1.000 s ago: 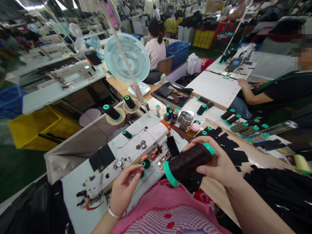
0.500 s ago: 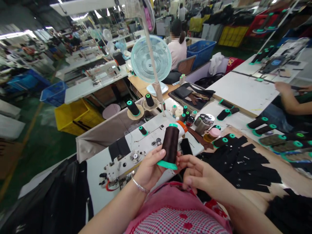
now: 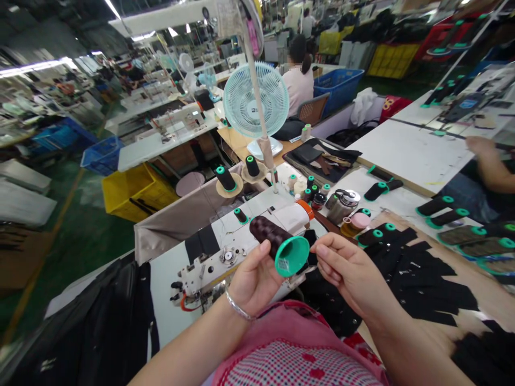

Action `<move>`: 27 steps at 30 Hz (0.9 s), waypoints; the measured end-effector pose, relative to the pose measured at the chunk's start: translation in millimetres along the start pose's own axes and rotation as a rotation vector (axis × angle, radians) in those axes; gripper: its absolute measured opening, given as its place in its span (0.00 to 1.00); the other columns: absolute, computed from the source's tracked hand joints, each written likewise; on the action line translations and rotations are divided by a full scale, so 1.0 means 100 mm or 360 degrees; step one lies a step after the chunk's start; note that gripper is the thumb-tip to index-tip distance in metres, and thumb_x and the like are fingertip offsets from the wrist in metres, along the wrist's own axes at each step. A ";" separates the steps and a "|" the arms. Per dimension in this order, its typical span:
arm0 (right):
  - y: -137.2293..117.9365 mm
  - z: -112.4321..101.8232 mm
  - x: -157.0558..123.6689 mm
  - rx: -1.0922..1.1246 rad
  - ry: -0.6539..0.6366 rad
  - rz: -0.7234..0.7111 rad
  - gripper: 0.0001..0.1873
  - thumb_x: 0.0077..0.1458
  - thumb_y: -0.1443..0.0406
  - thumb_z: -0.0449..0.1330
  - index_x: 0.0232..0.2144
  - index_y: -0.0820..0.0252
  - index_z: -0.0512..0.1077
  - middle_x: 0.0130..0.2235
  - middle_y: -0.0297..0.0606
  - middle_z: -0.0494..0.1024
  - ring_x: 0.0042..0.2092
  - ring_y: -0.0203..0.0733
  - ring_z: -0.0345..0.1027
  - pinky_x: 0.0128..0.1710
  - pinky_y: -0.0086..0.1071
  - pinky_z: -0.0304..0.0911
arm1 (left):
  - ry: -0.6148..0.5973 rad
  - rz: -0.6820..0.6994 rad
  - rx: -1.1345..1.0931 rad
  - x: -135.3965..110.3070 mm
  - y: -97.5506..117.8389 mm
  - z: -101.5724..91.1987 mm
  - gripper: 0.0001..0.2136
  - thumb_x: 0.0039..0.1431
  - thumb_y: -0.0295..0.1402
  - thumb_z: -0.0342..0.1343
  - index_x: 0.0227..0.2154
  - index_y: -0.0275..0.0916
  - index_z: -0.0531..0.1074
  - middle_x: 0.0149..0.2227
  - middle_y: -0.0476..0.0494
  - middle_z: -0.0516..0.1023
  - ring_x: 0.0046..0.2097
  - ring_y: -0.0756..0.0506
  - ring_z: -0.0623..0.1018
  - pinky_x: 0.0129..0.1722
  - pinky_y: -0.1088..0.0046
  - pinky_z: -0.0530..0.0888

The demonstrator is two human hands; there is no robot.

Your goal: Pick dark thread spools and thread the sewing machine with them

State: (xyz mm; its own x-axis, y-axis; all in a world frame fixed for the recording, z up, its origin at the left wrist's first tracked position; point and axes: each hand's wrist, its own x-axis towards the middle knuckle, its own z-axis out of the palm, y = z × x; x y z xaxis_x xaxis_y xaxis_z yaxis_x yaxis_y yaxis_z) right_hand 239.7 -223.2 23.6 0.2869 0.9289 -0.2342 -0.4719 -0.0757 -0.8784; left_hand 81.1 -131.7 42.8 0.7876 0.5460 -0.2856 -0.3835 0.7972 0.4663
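My left hand [image 3: 251, 279] grips a dark brown thread cone [image 3: 269, 237] with a teal base [image 3: 292, 255], tilted so the hollow base faces me. Just right of that base, my right hand [image 3: 348, 268] has its fingertips pinched together, and whatever is between them is too small to make out. Both hands hover over a white sewing machine [image 3: 225, 252] lying across the table. Black cut fabric pieces [image 3: 418, 279] lie under and beside my right forearm.
Several teal-based thread cones [image 3: 436, 206] lie on the table at right, with small spools, a metal cup [image 3: 341, 202] and a pink lid. Two cones stand on holders [image 3: 229, 182] behind the machine. A desk fan [image 3: 256, 102] stands beyond. A co-worker's arm [image 3: 488, 161] rests at far right.
The cone passed from my right hand into my left, stood upright, then tilted so its teal base faces me. My right hand let go and moved beside the base.
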 end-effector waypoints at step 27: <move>0.10 0.20 -0.02 -0.0189 -0.0158 0.0070 0.12 0.61 0.54 0.57 0.36 0.57 0.67 0.21 0.25 0.62 0.20 0.26 0.50 0.18 0.24 0.43 | 0.0023 -0.0014 -0.0114 0.07 0.12 -0.02 0.21 0.46 0.37 0.64 0.42 0.30 0.75 0.41 0.38 0.80 0.44 0.44 0.78 0.49 0.68 0.73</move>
State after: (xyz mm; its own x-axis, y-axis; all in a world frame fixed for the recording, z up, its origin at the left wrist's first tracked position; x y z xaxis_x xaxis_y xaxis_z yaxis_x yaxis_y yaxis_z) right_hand 218.0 -218.6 23.1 0.1817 0.9544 -0.2366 -0.3788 -0.1541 -0.9125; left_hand 81.0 -118.0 45.2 0.7840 0.5424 -0.3018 -0.4109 0.8179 0.4027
